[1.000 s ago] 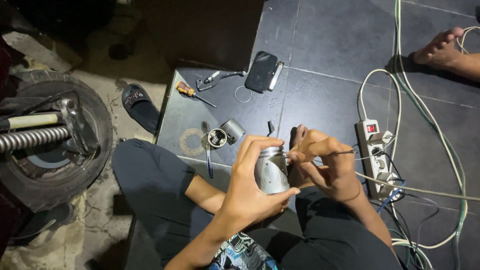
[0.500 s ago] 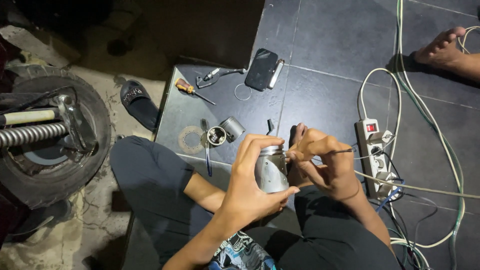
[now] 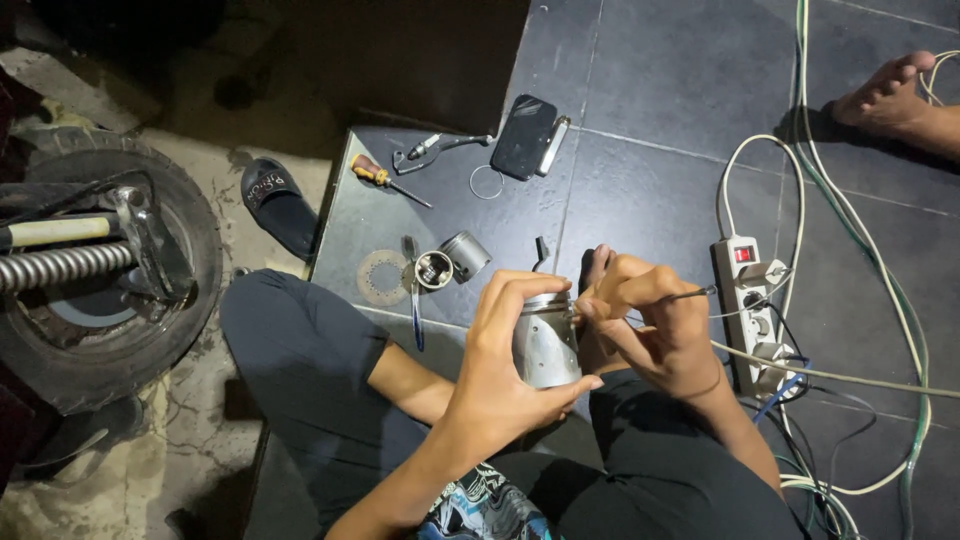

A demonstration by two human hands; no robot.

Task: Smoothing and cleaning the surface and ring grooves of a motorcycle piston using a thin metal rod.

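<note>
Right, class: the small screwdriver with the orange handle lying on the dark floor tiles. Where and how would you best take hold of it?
Grip the screwdriver by its thick orange handle, coming from above with fingers across it. It lies flat with bare tile on both sides, the handle at the upper left and the thin shaft pointing lower right. The shaft looks too slim for a sure hold.

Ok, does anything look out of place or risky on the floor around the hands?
The white power strip lies on the tiles amid tangled cables, beside the right hand. A bare foot rests close to the cables. Nothing looks spilled.
</note>
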